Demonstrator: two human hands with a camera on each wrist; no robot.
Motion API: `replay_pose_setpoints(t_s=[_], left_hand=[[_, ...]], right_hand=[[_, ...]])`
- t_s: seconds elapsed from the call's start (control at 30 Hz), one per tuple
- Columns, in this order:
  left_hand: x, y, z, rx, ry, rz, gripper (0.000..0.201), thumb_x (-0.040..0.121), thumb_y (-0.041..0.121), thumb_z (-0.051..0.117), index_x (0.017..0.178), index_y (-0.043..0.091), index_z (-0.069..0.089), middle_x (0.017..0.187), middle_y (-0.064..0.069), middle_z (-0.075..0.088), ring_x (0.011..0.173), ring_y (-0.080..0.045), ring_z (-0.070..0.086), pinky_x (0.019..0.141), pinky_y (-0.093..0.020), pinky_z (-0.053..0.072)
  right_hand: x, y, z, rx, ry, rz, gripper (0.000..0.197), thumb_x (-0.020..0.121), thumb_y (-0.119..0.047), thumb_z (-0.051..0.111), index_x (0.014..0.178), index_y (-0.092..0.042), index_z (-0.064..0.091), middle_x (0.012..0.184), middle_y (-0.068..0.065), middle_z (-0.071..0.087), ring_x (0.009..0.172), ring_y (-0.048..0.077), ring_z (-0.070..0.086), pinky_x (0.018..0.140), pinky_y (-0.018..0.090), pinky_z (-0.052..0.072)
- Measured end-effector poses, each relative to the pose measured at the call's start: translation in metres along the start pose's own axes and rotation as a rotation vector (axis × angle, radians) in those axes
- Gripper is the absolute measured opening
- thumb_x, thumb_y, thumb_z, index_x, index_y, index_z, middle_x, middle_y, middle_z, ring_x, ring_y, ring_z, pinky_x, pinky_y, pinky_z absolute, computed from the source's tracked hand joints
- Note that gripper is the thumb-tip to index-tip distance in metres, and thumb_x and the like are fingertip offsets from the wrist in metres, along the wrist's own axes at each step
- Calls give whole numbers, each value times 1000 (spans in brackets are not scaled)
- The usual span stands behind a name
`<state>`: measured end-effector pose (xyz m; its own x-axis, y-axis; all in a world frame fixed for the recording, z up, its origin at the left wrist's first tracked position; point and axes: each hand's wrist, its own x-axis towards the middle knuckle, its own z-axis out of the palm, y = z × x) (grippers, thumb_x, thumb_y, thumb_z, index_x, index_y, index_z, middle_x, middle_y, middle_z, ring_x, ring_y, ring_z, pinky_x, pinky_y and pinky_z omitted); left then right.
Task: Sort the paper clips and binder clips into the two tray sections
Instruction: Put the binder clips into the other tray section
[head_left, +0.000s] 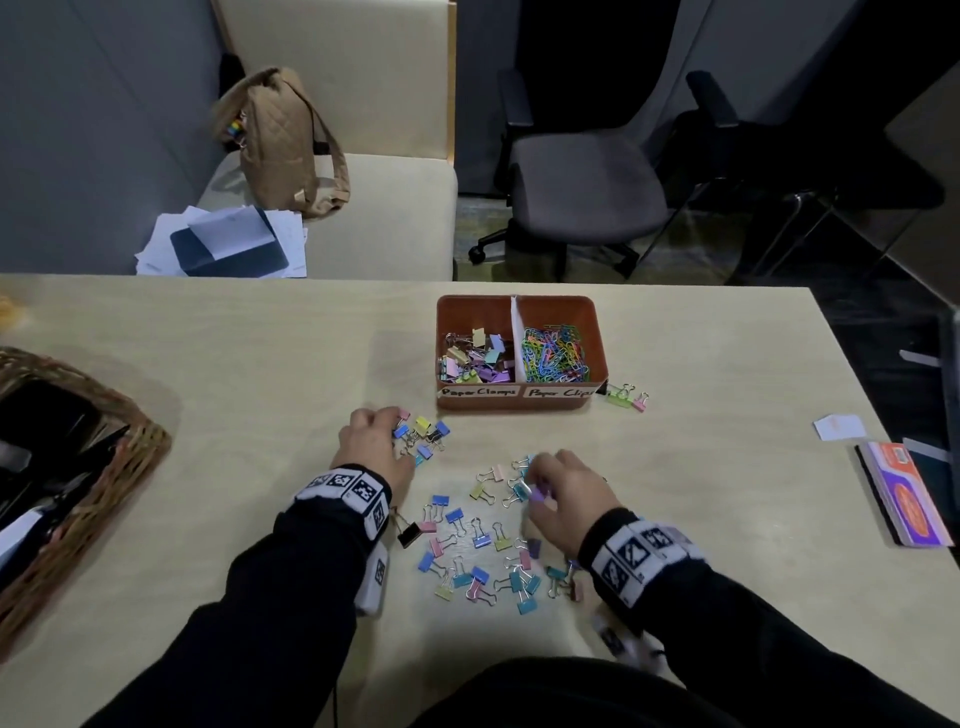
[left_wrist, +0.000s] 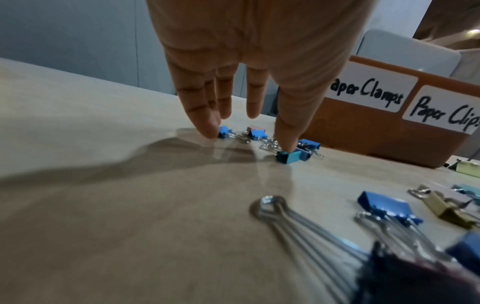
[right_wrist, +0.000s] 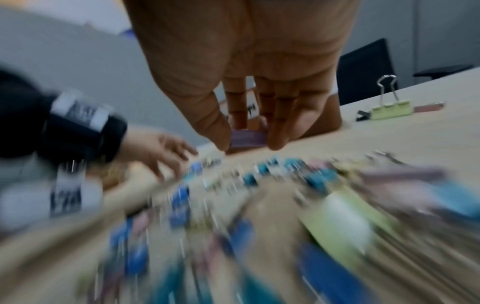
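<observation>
At the far left a wicker basket (head_left: 130, 441) is cut off by the frame edge, its dark contents hard to make out. On the wooden table (head_left: 260, 364), the left hand (head_left: 371, 441) reaches down with straight, spread fingers (left_wrist: 205, 121); in the left wrist view the little finger touches a small blue binder clip (left_wrist: 224, 131) and the thumb presses on a teal clip (left_wrist: 288, 157), with a small cluster of clips (head_left: 423, 431) between them, so the hand is not closed round anything. Nearer the person lies a loose scatter of pastel binder clips (head_left: 483, 551), partly hidden under the right wrist. The right hand (head_left: 569, 499) pinches a purple binder clip (right_wrist: 246, 137) between thumb and fingertips just above the table; the right wrist view is badly blurred below the hand, so the clips there appear only as streaks of colour. Beyond both hands stands the brown tray (head_left: 519, 306), its left section labelled "Paper Clamps" holding binder clips (head_left: 475, 356), its right section, labelled "Paper Clips", holding coloured paper clips (head_left: 556, 353). A few binder clips (head_left: 628, 396) lie just right of the tray. At the far right, a notepad (head_left: 906, 493) lies near the table edge.
</observation>
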<state>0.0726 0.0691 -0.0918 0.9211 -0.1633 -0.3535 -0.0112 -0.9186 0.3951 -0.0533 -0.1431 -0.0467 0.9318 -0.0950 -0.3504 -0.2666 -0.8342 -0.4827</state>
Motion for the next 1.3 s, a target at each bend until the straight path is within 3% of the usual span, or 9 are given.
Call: replay_pose_setpoints(t_s=[0.13, 0.37, 0.6, 0.77, 0.87, 0.97, 1.03, 1.13, 1.3], left_hand=[[6, 2, 5, -10, -28, -27, 72, 74, 37, 76, 137, 29, 41, 130, -8, 40, 120, -27, 44, 95, -36, 45], [11, 1, 3, -47, -64, -16, 76, 81, 44, 69, 145, 29, 32, 135, -6, 35, 118, -27, 51, 99, -35, 46], [6, 4, 7, -65, -152, 20, 58, 75, 29, 78, 127, 23, 52, 119, -3, 40, 103, -22, 56, 97, -28, 45], [-11, 7, 21, -42, -132, 100, 37, 86, 12, 59, 123, 16, 56, 108, -8, 47, 99, -29, 58, 89, -31, 45], [-16, 5, 26, -25, -130, 115, 35, 88, 13, 56, 123, 14, 57, 107, -12, 50, 98, -32, 58, 85, -33, 45], [-17, 2, 24, -10, -140, 107, 23, 88, 14, 56, 111, 15, 61, 103, -13, 51, 95, -34, 57, 82, -33, 45], [-19, -1, 23, -18, -143, 93, 20, 87, 16, 58, 106, 15, 61, 99, -10, 48, 92, -33, 56, 80, -32, 45], [-20, -5, 25, -48, -126, 86, 16, 86, 16, 61, 102, 16, 63, 99, -7, 43, 88, -29, 56, 78, -28, 46], [-22, -1, 23, -31, -150, 86, 13, 85, 17, 61, 99, 15, 60, 97, -5, 43, 85, -27, 56, 74, -26, 43]], right_hand=[[37, -35, -34, 394, 121, 40, 17, 85, -7, 64, 87, -21, 55, 89, -5, 56, 74, 7, 55, 58, 7, 40], [76, -66, -62, 367, 347, -5, 31, 87, -22, 67, 116, -22, 55, 111, -7, 48, 78, 4, 59, 74, 20, 50], [61, -55, -14, 124, 36, -75, 8, 90, -15, 61, 94, -22, 62, 92, -7, 62, 83, 11, 59, 80, 26, 53], [84, -54, 31, -209, -247, -263, 81, 76, 0, 70, 142, -28, 34, 152, 1, 28, 129, 26, 41, 104, 38, 43], [98, -57, 39, -389, -347, -252, 102, 72, -1, 73, 149, -32, 13, 159, 0, 4, 135, 33, 27, 104, 46, 42], [103, -51, 42, -445, -360, -268, 94, 66, -2, 75, 144, -21, 26, 146, 10, 27, 126, 36, 32, 98, 44, 45], [101, -43, 46, -387, -275, -285, 66, 70, -1, 69, 128, -17, 42, 126, 10, 42, 115, 33, 40, 88, 41, 48], [96, -31, 51, -333, -171, -301, 39, 80, -3, 63, 114, -16, 51, 110, 8, 48, 105, 30, 47, 79, 36, 47], [90, -23, 52, -335, -145, -301, 34, 84, -5, 62, 115, -11, 50, 107, 12, 49, 101, 30, 50, 78, 36, 46]])
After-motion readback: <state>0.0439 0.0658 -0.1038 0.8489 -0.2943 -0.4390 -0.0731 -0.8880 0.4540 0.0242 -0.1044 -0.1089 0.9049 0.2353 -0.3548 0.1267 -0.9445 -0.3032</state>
